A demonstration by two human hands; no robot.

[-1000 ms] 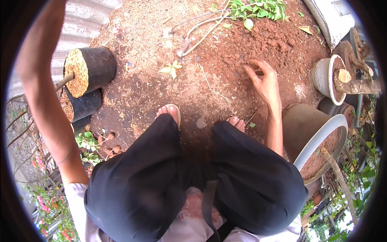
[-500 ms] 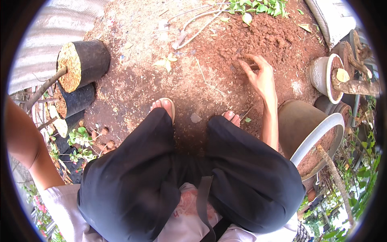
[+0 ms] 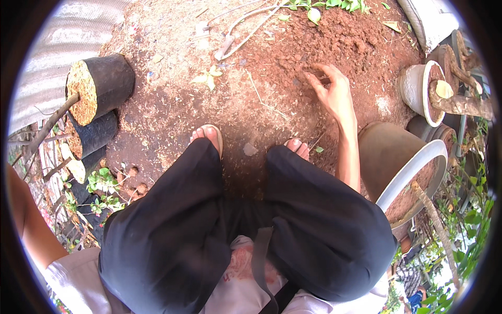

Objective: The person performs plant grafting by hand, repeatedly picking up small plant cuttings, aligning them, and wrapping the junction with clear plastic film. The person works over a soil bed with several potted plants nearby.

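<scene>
My right hand [image 3: 334,94] is low over the reddish-brown ground, at the near edge of a heap of loose, crumbly soil [image 3: 345,39]. Its thumb and fingers are curved and apart, with a gap between them and nothing visible in it. Whether the fingertips touch the soil I cannot tell. Of my left side only the arm [image 3: 36,225] shows, at the left rim; the hand itself is outside the picture. A cut branch [image 3: 230,42] with green leaves [image 3: 350,5] lies beyond, reaching up to the heap.
Black grow bags [image 3: 112,78] lean at the left by corrugated sheeting [image 3: 68,47]. On the right are a large grey-rimmed pot [image 3: 389,157] with a woody stem and a white pot [image 3: 413,89] with a thick trunk. My sandalled feet [image 3: 209,137] stand nearby; a leafy sprig [image 3: 102,180] lies left.
My left arm has dropped lower and farther out at the left rim. The view has shifted slightly, while my right hand keeps nearly the same pose by the soil heap.
</scene>
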